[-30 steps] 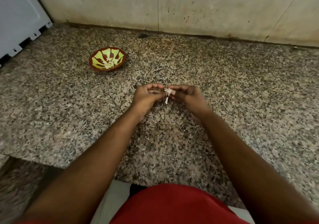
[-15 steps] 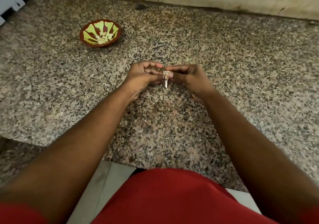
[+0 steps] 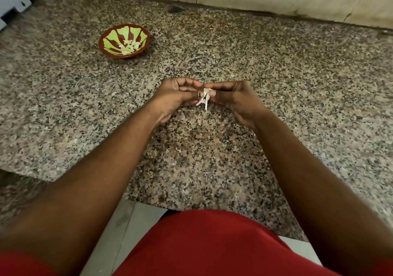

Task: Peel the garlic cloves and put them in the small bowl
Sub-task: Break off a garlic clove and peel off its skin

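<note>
Pinching one garlic clove between them above the counter, both hands work its papery skin loose; small bowl waits far-left, already holding peeled cloves.

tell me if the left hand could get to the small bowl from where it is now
Probably yes: bare granite counter lies between the left hand and the small bowl. But it and the right hand pinch a half-peeled garlic clove, so it would first let go.

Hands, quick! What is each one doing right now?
Left hand: fingers curled, pinching the garlic clove.
Right hand: fingers curled, pinching the same garlic clove, with loose skin hanging below.
</note>
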